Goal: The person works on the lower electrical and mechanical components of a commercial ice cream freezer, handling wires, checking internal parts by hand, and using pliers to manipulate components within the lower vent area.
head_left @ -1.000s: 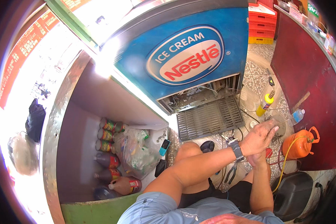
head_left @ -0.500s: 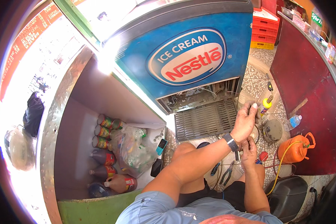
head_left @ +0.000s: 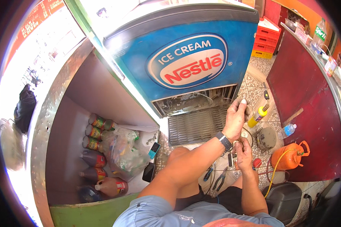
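Note:
My left hand (head_left: 236, 118), with a dark watch on its wrist, is raised in front of the freezer's open base. Its fingers are curled and the thumb points up; what they hold, if anything, is hidden. Just below and nearer to me, my right hand (head_left: 244, 153) has its fingertips pinched together, on something too small to make out. Beside the left hand stands a yellow torch cylinder (head_left: 256, 116) with a brass and black head. A dusty round metal body (head_left: 266, 137) sits to the right of both hands. Pliers (head_left: 220, 179) lie on the floor near my knees.
A blue ice cream freezer (head_left: 140, 79) stands ahead, its slatted grille (head_left: 193, 126) on the floor. An orange gas tank (head_left: 286, 156) with a yellow hose and a water bottle (head_left: 287, 130) are at right. Left, a cubby holds several bottles (head_left: 111, 187) and a plastic bag (head_left: 123, 151).
The whole scene has shifted slightly left in the picture as my head turned. Both hands keep nearly the same pose beside each other.

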The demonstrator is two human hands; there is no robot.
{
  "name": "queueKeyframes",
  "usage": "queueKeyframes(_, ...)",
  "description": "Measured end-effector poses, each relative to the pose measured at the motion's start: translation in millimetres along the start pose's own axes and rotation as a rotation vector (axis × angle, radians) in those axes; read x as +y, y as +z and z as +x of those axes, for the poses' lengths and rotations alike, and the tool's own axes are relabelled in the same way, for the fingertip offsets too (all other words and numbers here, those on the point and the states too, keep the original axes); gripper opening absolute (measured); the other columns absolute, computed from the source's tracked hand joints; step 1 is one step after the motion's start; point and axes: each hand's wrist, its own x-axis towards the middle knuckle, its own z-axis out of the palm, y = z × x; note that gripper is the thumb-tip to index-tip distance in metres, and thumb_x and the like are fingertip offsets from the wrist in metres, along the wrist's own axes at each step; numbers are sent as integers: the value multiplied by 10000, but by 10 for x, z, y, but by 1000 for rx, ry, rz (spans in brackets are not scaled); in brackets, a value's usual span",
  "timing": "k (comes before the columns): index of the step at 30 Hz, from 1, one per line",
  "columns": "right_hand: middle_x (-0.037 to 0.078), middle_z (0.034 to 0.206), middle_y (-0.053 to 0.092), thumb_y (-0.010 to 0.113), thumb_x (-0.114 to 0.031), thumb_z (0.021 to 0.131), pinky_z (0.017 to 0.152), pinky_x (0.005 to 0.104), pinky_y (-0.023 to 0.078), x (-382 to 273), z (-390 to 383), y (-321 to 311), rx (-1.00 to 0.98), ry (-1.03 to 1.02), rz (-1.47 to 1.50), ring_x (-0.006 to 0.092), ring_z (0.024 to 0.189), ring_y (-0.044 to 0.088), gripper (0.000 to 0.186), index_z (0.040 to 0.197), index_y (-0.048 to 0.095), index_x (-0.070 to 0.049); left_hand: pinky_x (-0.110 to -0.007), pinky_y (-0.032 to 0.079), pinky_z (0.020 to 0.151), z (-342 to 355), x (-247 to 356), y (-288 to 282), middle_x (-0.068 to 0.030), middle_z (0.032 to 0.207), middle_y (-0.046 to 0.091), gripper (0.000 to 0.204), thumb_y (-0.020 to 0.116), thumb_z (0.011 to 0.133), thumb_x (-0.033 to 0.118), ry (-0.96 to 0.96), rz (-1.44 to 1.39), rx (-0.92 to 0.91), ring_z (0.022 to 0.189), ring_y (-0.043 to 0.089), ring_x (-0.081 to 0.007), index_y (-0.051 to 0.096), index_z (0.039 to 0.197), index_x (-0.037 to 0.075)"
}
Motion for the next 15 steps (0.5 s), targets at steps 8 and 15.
queueKeyframes(8, -6, 728, 548, 554, -146, 1003, 625, 225, 448, -77, 133, 73, -66, 19, -68, 67, 648, 516, 251, 1196, 543, 14, -192, 369, 562, 92, 94, -126, 61, 740, 549, 230, 529, 1017, 320, 24, -13, 7, 621, 476, -28, 602, 937, 116)
queueKeyframes(15, -22, 727, 543, 558, -122, 992, 615, 222, 452, -147, 188, 119, -124, 37, -89, 54, 647, 507, 246, 1198, 541, 10, -191, 371, 564, 137, 164, -171, 62, 744, 536, 222, 538, 1017, 305, 50, -44, 85, 616, 467, -27, 619, 963, 105)
